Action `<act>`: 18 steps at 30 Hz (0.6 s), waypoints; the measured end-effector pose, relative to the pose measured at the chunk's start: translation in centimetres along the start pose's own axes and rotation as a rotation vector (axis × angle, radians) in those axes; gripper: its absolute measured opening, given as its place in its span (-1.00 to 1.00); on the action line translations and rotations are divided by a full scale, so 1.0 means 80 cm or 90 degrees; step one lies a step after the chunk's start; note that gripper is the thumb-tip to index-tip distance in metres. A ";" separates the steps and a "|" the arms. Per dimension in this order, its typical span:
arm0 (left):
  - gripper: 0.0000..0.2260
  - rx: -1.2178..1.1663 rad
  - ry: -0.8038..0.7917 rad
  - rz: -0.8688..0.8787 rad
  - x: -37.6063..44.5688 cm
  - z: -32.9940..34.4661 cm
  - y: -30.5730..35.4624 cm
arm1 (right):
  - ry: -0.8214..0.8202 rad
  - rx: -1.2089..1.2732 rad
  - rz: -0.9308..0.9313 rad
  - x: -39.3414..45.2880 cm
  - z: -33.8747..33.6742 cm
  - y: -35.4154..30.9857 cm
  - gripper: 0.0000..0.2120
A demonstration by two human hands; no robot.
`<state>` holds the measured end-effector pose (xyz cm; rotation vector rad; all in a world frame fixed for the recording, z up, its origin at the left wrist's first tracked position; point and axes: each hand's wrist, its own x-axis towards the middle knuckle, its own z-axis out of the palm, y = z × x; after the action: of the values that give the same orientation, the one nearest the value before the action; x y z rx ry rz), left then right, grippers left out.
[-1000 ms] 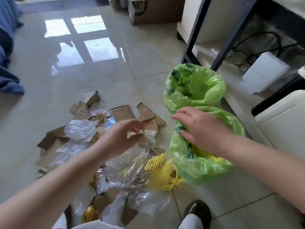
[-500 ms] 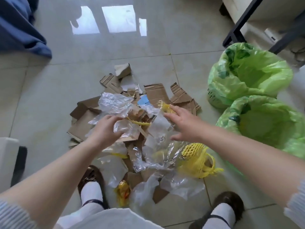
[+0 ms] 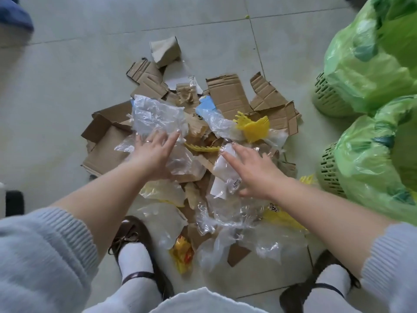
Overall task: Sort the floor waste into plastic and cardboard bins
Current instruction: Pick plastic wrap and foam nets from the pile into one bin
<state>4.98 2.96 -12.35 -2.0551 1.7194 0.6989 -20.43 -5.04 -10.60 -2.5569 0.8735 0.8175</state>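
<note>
Since before, your left hand and right hand dropped flat, fingers straight, gripping nothing, onto light, crinkly, slippery clear plastic film; bunching a fold looked best.

A: Those bags are bright green, over green lattice baskets.
B: Brown cardboard, clear plastic, yellow netting.
A: Brown shoes, white socks, ribbed pale blue sleeves, grey tiles.

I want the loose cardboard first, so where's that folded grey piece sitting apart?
In the head view, the folded grey cardboard piece lies at the pile's far edge, left of centre, beyond the left hand.
</note>
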 end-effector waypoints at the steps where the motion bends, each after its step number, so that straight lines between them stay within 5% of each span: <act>1: 0.05 -0.012 0.013 0.000 -0.001 0.004 0.001 | 0.025 -0.005 0.003 0.000 0.004 -0.001 0.00; 5: -0.06 -0.034 0.049 -0.011 -0.003 0.015 0.001 | 0.112 0.001 0.037 0.000 0.019 0.005 -0.25; 10: -0.52 -0.100 0.107 -0.008 -0.012 0.021 0.001 | 0.218 0.033 0.046 -0.002 0.028 0.009 -0.66; 18: -0.80 -0.049 0.174 0.067 -0.016 0.016 0.000 | 0.202 0.188 -0.020 -0.023 0.015 0.013 -0.80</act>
<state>4.61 4.70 -12.61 -2.2109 1.9909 0.5414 -22.81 -4.45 -10.55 -2.4600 0.9593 0.2505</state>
